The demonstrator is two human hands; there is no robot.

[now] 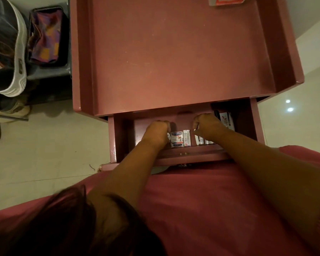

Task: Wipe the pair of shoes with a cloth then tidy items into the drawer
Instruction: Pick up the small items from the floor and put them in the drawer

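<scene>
The pink cabinet's drawer is pulled open below me, and both my hands are inside it. My left hand is curled with its fingers closed over a small white item at the left of a row of small boxes. A blue-and-white plaster box stands upright beside it, then a slim white packet. My right hand is curled over white tubes or packets at the right of the row. What each hand grips is mostly hidden. Black-and-white shoes sit on a rack at far left.
The cabinet top has raised side rims and holds a red-and-white box at its far edge. A black pouch with patterned cloth lies beside the shoes. More packets stand in the drawer's back right corner. Pale tiled floor surrounds the cabinet.
</scene>
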